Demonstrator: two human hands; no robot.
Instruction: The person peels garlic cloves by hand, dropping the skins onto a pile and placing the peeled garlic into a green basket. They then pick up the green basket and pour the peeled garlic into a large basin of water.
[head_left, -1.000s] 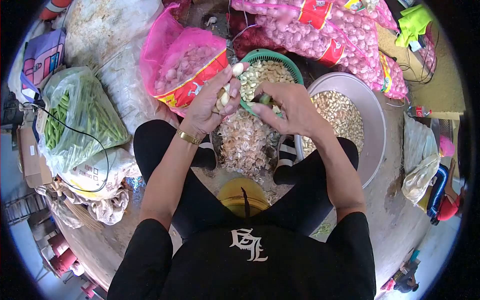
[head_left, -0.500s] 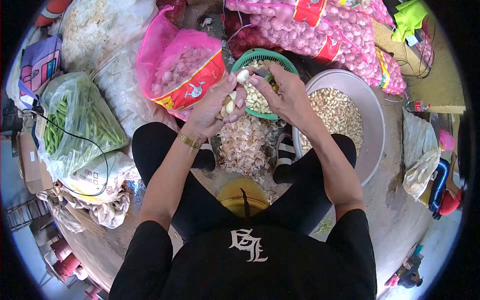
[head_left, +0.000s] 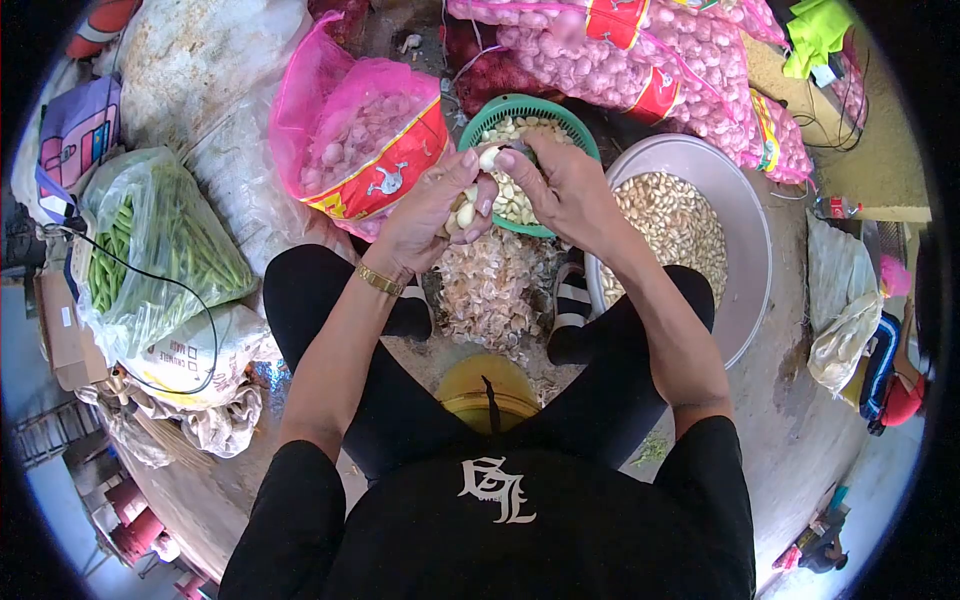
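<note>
We see both hands raised together over the near edge of the green basket (head_left: 575,125). The left hand (head_left: 425,220) is curled shut and pinches one peeled garlic clove (head_left: 488,158) between thumb and fingertip. More loose cloves (head_left: 462,213) are cupped in the same palm. There's a gold bracelet (head_left: 378,280) on the left wrist.

The right hand (head_left: 562,190) comes in from the right, its fingers (head_left: 508,162) drawn narrow with the tips pressed on that same clove. So the clove sits between the two hands, in the air above the basket rim. We cannot tell whether the right hand hides anything else in its grip.

The basket holds peeled cloves. The metal basin (head_left: 748,255) is just right of the basket, also filled with cloves, and the right forearm crosses its near rim. A pile of garlic skins (head_left: 490,285) lies on the floor between the person's feet, directly below the hands. The open pink mesh bag (head_left: 350,130) of garlic is left of the basket, close to the left hand. There are more pink garlic sacks (head_left: 650,60) behind the basket. A plastic bag of green beans (head_left: 150,235) is far left, well apart from the hands.
</note>
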